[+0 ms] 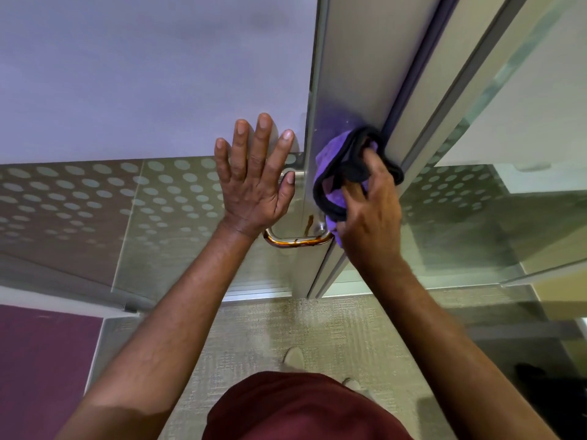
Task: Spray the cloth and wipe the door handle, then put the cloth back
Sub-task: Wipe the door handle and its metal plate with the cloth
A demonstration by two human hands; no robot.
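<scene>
While the cloth point(336, 173) is held bunched against the metal door stile point(352, 74), the relation that matters is that the handle point(297, 241) lies below and slightly left of it, nearer the person, its bar running left to right across the door edge. Brown streaks can be seen on the bar and on the post at its right end, so the wiping of the handle itself is judged not yet finished. The cloth, purple with a black border, is gripped by the right hand point(370, 217), whose fingers point(352, 193) are curled into its folds with the thumb on top; its lower corner hangs just beside the right end of the handle. The right hand is the nearer of the two to that end, and a short downward, leftward sweep along the bar is what the next stroke would call for. The left hand point(254, 182) is laid flat on the glass panel point(143, 74) to the left, fingers straight and spread, holding nothing, the wrist just above the handle's left bend. Both forearms are stretched forward, the right one angled inward.
</scene>
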